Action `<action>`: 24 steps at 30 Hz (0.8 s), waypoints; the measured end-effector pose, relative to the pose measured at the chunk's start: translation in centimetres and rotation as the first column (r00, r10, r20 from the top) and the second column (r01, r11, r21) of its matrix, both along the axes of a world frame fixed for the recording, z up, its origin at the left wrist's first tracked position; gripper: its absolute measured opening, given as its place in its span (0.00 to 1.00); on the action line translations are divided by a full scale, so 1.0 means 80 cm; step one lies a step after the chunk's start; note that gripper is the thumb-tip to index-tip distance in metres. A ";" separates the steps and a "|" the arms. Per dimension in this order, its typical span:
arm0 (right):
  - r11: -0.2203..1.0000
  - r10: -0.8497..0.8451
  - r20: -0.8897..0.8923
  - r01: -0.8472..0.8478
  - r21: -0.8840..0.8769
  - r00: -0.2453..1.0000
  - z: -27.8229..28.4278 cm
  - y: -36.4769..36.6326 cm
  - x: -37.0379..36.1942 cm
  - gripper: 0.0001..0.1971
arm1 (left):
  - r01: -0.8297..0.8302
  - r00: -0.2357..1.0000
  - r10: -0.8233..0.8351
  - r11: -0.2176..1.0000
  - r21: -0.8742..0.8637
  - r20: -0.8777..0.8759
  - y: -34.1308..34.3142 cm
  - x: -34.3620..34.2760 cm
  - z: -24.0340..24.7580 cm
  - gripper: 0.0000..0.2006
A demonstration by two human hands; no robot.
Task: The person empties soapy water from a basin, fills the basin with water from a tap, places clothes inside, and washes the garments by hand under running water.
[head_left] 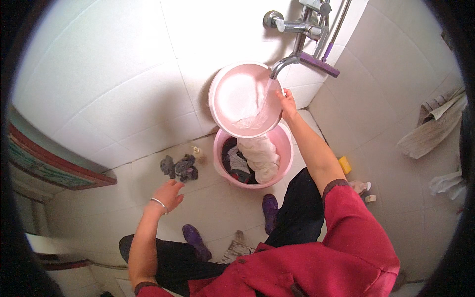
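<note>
My right hand (287, 103) grips the right rim of a pale pink basin (237, 94), tilted under the running tap (284, 63). Water streams from the spout into it and gathers along its lower side. Below it on the floor stands a deeper pink tub (284, 161), partly covered by the basin. White cloth (261, 158) and dark clothes (240, 166) lie inside this tub. My left hand (170, 195), with a silver bangle at the wrist, hangs in the air with its fingers apart and nothing in it. Nearest to it is a heap of dark grey cloth (185, 167) on the floor.
A small pump bottle (198, 152) stands beside the grey cloth. A purple-headed squeegee (319, 64) leans by the tap. Towels (435, 123) hang at the right wall. A yellow block (345, 165) lies near my right arm, and a floor drain (239, 235) sits between my purple shoes.
</note>
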State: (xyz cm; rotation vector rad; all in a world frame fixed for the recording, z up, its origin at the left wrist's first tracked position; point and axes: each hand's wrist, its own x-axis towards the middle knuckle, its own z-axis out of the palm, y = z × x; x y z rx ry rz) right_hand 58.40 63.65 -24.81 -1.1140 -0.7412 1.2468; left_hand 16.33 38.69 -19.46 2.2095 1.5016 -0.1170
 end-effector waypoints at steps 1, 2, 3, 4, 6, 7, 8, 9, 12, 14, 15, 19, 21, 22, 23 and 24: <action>0.995 -0.047 0.044 0.043 0.085 0.998 -0.002 0.004 -0.001 0.16 | -0.005 1.000 0.005 1.000 0.007 0.001 0.000 0.002 0.000 0.16; 0.982 -0.098 0.085 0.083 0.172 0.992 -0.004 0.006 -0.002 0.14 | -0.004 1.000 0.004 1.000 0.006 -0.001 0.001 0.003 0.001 0.16; 0.982 -0.093 0.081 0.078 0.169 0.992 -0.002 0.006 -0.012 0.14 | -0.008 1.000 0.008 1.000 -0.008 -0.014 0.000 0.002 0.001 0.17; 0.990 -0.055 0.110 0.040 0.137 0.992 0.001 0.007 -0.024 0.13 | -0.012 1.000 0.012 1.000 -0.022 -0.026 -0.001 0.001 0.000 0.17; 0.995 -0.020 0.139 0.005 0.104 0.990 -0.001 0.008 -0.031 0.12 | -0.007 1.000 0.005 0.999 -0.037 -0.031 0.000 -0.003 -0.006 0.17; 0.999 -0.004 0.177 -0.004 0.044 0.984 -0.010 0.013 -0.028 0.11 | 0.006 0.999 -0.008 0.999 -0.050 -0.032 0.001 -0.002 -0.008 0.17; 1.000 0.014 0.215 -0.011 -0.018 0.977 -0.019 0.016 -0.022 0.11 | 0.012 0.999 -0.014 0.999 -0.052 -0.030 0.003 0.001 -0.006 0.17; 0.982 0.040 0.191 -0.003 -0.187 0.981 -0.008 0.008 -0.038 0.13 | -0.041 0.999 0.039 0.996 -0.073 -0.032 -0.001 -0.004 -0.002 0.17; 0.928 0.156 -0.033 -0.158 -0.337 0.987 -0.039 0.010 0.025 0.17 | -0.051 0.999 0.052 0.996 -0.071 0.013 0.003 -0.003 -0.001 0.17; 0.839 0.235 -0.116 -0.262 -0.477 0.965 -0.026 0.000 0.023 0.19 | -0.057 0.997 0.060 0.996 -0.070 0.040 -0.003 -0.008 -0.004 0.17; 0.840 0.263 -0.073 -0.266 -0.473 0.962 -0.016 -0.005 0.020 0.18 | -0.040 0.999 0.041 0.998 -0.053 0.012 -0.004 -0.007 -0.002 0.17; 0.940 0.181 0.135 -0.131 -0.316 0.974 -0.015 0.005 -0.002 0.15 | -0.030 0.998 0.024 0.992 -0.123 -0.050 -0.007 -0.005 0.006 0.17; 0.906 0.229 0.152 -0.153 -0.395 0.962 -0.031 0.016 0.024 0.15 | -0.038 0.998 0.034 0.992 -0.116 -0.044 -0.009 -0.005 0.006 0.17; 0.866 0.279 0.166 -0.174 -0.469 0.946 -0.039 0.020 0.042 0.15 | -0.050 0.998 0.047 0.993 -0.105 -0.037 -0.008 -0.007 0.004 0.17; 0.913 0.230 0.023 -0.208 -0.352 0.973 -0.046 0.006 0.042 0.15 | -0.083 0.996 0.078 0.990 -0.114 -0.048 -0.017 -0.016 0.005 0.17; 0.903 0.173 0.162 -0.090 -0.421 0.972 -0.049 0.004 0.060 0.14 | -0.074 0.997 0.071 0.993 -0.091 -0.034 -0.017 -0.017 0.005 0.17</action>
